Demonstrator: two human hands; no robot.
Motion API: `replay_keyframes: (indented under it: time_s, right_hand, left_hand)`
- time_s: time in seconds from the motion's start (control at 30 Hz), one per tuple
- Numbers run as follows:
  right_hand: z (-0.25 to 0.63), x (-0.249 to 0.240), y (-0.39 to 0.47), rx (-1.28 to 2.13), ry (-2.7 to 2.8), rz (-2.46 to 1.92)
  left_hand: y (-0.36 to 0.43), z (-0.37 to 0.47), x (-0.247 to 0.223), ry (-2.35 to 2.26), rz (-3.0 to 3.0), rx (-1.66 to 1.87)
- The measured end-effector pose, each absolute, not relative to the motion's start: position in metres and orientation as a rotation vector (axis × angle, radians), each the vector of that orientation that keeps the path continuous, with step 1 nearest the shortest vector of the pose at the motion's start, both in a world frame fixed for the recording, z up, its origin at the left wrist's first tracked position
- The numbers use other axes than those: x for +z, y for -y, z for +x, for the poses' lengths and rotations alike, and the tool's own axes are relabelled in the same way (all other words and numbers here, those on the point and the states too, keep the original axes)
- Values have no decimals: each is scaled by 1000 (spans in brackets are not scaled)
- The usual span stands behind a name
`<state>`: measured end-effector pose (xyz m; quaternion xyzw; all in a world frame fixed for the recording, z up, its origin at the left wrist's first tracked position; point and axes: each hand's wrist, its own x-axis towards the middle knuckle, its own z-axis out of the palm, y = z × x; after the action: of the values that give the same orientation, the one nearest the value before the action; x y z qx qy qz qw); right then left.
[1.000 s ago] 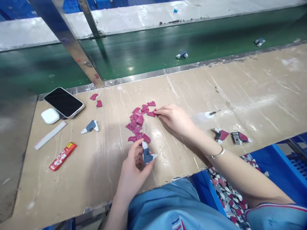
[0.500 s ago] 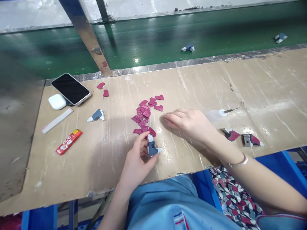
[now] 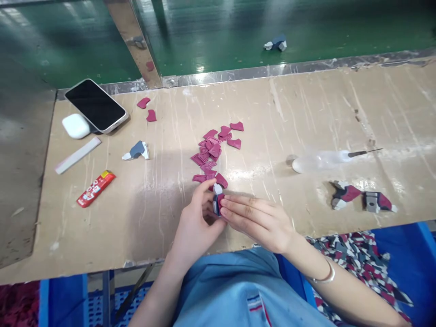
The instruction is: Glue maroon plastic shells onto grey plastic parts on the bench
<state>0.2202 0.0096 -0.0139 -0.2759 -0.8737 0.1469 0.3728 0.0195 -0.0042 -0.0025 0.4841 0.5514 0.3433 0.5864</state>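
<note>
A phone (image 3: 97,106) with a dark screen and pale edges lies face up near the far left corner of the desk (image 3: 163,131). Just beside its near left edge is a rounded white case (image 3: 75,126). Nearer the person, a thin pale strip (image 3: 78,156) lies slantwise, and past it a red packet (image 3: 96,188) with a yellow end. A metal post (image 3: 134,41) meets the desk's far edge; a grey metal panel (image 3: 23,150) borders its left side.
</note>
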Motion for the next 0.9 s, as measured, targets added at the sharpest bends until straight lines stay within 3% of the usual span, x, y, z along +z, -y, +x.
replay_keyframes:
  time_s: [0.27,0.57,0.9]
  right_hand:
    - [213,-9,-16,552,2089,-803]
    - [189,-5,-1,1018,1661,-862]
    - [182,-17,5,1008,1489,-896]
  left_hand:
    - [5,15,0,-1189,1002,875]
    - [3,3,5,-1010,780,943]
    - [2,8,7,-971,775,1021]
